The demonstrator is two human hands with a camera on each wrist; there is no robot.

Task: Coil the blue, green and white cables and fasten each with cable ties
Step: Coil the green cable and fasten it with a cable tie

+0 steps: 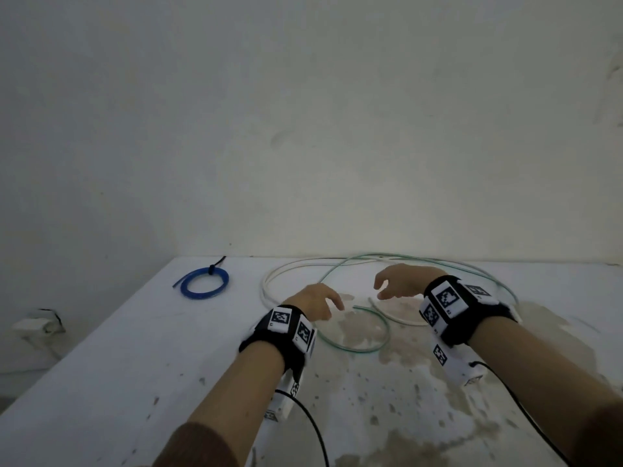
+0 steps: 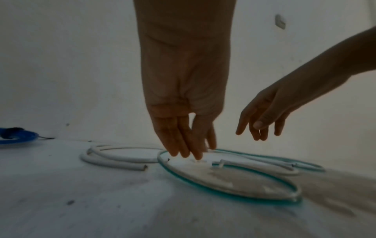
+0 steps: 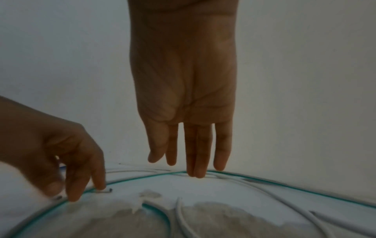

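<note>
The blue cable (image 1: 204, 284) lies coiled at the table's far left, bound by a black cable tie (image 1: 215, 265); its edge shows in the left wrist view (image 2: 18, 136). The white cable (image 1: 269, 281) (image 2: 114, 162) (image 3: 284, 202) and green cable (image 1: 377, 342) (image 2: 223, 191) (image 3: 50, 212) sprawl loose and overlapping mid-table. My left hand (image 1: 320, 299) (image 2: 191, 145) (image 3: 77, 182) hovers with straight fingers just above the green cable's near loop, holding nothing. My right hand (image 1: 396, 281) (image 2: 258, 127) (image 3: 195, 154) hangs relaxed above both cables, empty.
The white table (image 1: 135, 365) is stained brown at the centre and right, and butts against a pale wall (image 1: 303, 129). Black wires (image 1: 313, 426) trail from both wrist cameras toward me. A white box (image 1: 33, 326) sits on the floor at the left.
</note>
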